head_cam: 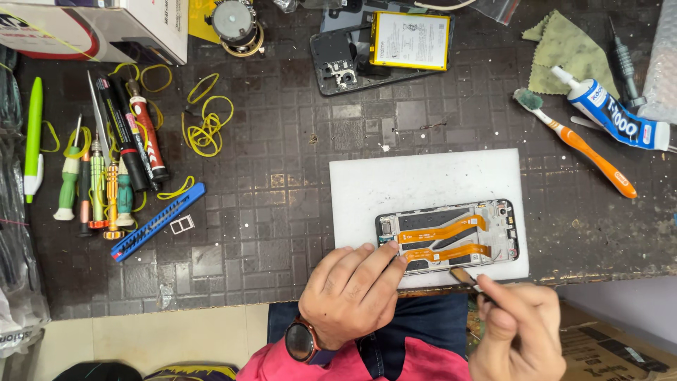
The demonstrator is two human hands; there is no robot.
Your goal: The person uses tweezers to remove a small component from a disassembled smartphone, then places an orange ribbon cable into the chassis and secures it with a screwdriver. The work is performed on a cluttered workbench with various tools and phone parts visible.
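Note:
An opened phone frame (493,219) with two orange flex cables (441,233) lies on a white mat (423,180) near the table's front edge. My left hand (349,293), with a watch on the wrist, rests its fingertips on the phone's lower left corner and holds it down. My right hand (518,328) grips a small brush (467,277), whose tip sits just below the phone's near edge on the mat.
A second phone body with a yellow battery (409,39) lies at the back. A toothbrush (575,141), glue tube (613,116) and green cloth (568,49) are at the right. Screwdrivers, pens (116,166), a blue tool (156,222) and yellow rubber bands (206,127) lie at the left.

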